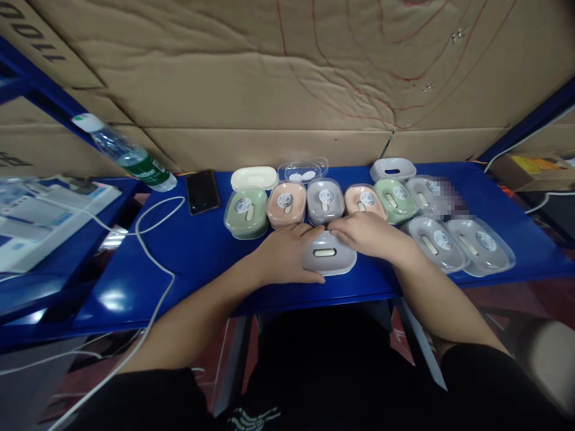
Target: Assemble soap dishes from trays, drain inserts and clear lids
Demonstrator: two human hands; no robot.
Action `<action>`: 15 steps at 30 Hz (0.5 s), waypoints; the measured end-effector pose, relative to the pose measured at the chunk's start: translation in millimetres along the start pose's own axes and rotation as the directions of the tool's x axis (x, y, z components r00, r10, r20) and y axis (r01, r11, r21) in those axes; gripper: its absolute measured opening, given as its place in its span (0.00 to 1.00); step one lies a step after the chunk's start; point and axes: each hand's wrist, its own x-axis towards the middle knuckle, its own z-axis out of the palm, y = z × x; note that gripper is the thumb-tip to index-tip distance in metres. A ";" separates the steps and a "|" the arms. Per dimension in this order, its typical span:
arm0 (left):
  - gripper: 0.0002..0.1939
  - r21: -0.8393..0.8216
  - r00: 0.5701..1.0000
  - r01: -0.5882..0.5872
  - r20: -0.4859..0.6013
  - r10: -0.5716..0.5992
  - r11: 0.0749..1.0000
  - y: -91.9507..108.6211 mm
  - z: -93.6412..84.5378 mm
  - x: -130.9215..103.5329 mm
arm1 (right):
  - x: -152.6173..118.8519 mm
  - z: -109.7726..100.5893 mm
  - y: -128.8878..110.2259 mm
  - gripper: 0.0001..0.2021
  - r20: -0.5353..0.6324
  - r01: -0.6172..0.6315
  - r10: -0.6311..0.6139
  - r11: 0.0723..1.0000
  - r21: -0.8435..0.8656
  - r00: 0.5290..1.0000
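Note:
A grey oval box [335, 263] with a slot and a cream bar in its top lies near the table's front edge. Around its left side my left hand [287, 254] is wrapped, thumb at the front and fingers at the back. My right hand [366, 233] presses closed fingertips on the box's back edge, close to the left fingertips. Just behind stand a green box [246, 212], a pink box [286, 205], a grey labelled box [326, 200] and a second pink box [365, 199], partly hidden by my right hand.
More boxes, green [396, 200] and grey [438, 242], stand at the right. Cream [254, 178] and grey [394, 169] parts and clear lids [303, 170] lie at the back. A phone [202, 191], a leaning bottle [130, 155] and a white cable [157, 263] are at left.

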 end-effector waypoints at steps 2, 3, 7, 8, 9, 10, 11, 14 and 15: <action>0.57 0.011 1.000 0.004 0.019 -0.005 1.000 -0.5 -0.1 -0.2 | 1.5 2.6 -1.2 0.14 0.018 -0.004 0.004 1.000 -0.003 1.000; 0.57 0.015 1.000 0.004 0.027 -0.005 1.000 -0.8 -0.1 -0.1 | 2.3 3.6 -1.8 0.14 0.027 -0.004 0.004 1.000 -0.003 1.000; 0.57 0.038 0.999 -0.010 0.044 0.008 0.999 -0.9 0.2 0.5 | 4.7 3.9 -4.4 0.15 0.040 -0.015 0.016 1.000 -0.021 0.999; 0.56 0.040 0.999 -0.012 0.046 0.010 0.999 -0.3 0.2 0.7 | 4.8 3.2 -5.3 0.15 0.039 -0.023 0.024 0.999 -0.032 0.999; 0.56 0.040 0.999 -0.012 0.045 0.010 0.999 0.4 0.2 0.8 | 4.6 2.2 -6.3 0.16 0.031 -0.033 0.034 0.999 -0.043 0.999; 0.56 0.037 0.999 -0.009 0.041 0.008 0.999 1.4 0.0 1.0 | 4.0 1.0 -7.3 0.16 0.014 -0.041 0.042 0.998 -0.048 0.999; 0.55 0.035 0.999 -0.006 0.037 0.005 0.999 2.5 -0.2 1.1 | 3.1 -0.6 -8.2 0.16 -0.014 -0.046 0.045 0.998 -0.046 0.999; 0.55 0.056 0.999 0.014 0.041 -0.016 0.998 5.3 -1.4 1.5 | -0.3 -7.3 -9.3 0.18 -0.148 -0.043 0.041 0.999 -0.007 0.988; 0.55 0.069 0.999 0.022 0.047 -0.026 0.997 5.7 -1.9 1.6 | -0.9 -10.4 -9.1 0.18 -0.196 -0.038 0.038 0.999 0.000 0.980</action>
